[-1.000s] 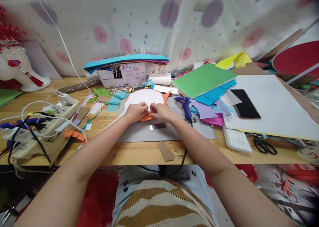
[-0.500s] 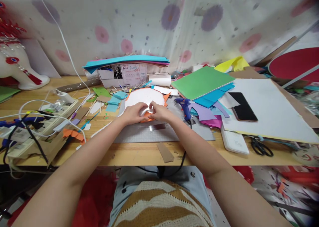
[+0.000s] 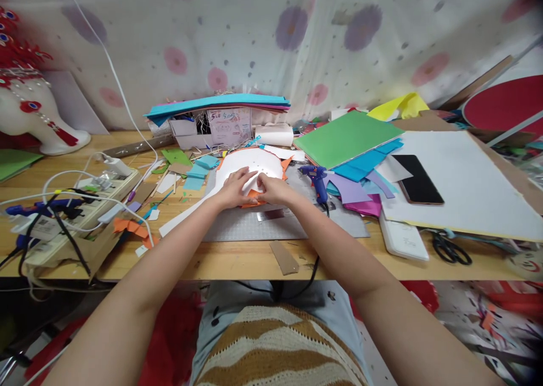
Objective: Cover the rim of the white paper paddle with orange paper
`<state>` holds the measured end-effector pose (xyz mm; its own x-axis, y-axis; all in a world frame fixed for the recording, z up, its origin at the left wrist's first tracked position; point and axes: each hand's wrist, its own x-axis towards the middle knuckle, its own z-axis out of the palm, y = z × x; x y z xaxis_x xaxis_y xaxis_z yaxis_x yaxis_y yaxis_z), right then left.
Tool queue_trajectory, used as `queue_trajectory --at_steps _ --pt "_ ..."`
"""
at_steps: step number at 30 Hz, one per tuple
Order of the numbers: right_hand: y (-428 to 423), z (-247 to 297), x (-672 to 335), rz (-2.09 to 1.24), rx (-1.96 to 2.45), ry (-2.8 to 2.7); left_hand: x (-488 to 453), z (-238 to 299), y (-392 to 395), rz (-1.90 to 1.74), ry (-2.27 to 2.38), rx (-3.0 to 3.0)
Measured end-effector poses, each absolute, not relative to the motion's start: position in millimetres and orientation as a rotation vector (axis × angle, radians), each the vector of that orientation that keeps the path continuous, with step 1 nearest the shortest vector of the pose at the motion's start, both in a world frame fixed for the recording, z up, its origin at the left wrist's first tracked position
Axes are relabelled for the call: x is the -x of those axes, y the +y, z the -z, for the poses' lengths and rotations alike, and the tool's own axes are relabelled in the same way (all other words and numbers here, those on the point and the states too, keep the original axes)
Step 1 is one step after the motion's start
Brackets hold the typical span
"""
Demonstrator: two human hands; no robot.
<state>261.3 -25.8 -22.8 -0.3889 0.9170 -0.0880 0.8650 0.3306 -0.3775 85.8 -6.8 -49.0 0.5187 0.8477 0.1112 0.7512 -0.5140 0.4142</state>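
Note:
A white rounded sheet (image 3: 250,159) with jagged orange edging (image 3: 287,165) lies on the grey cutting mat (image 3: 229,230). My left hand (image 3: 234,189) rests on its near left part, fingers stretched out over the white surface. From the other side, my right hand (image 3: 274,190) has its fingers curled and pinched at the near edge. An orange flap (image 3: 253,196) shows between the two hands. My fingers partly hide how the edge is held. Just beyond my right hand stands a blue glue gun (image 3: 316,183), and a metal ruler (image 3: 270,215) lies closer to me.
On the left is a power strip (image 3: 82,219) with tangled cables. Coloured sheets, topped by a green one (image 3: 348,138), lie to the right beside a phone (image 3: 418,180), a white power bank (image 3: 403,236) and black scissors (image 3: 452,247). A cardboard scrap (image 3: 284,257) sits near the table edge.
My left fingers have straightened from a curled pose and now lie across the white sheet. My right hand stays at the near edge. The whole view has shifted slightly.

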Motion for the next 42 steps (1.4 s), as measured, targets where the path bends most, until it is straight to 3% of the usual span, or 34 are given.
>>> queue_trajectory --at_steps 26,42 --pt "-27 33 -264 -0.500 1.547 -2.433 -100 40 -10 -0.350 1.449 -2.420" --pt "-30 39 -248 -0.274 1.533 -2.384 -94 50 -6 -0.477 1.421 -2.445"
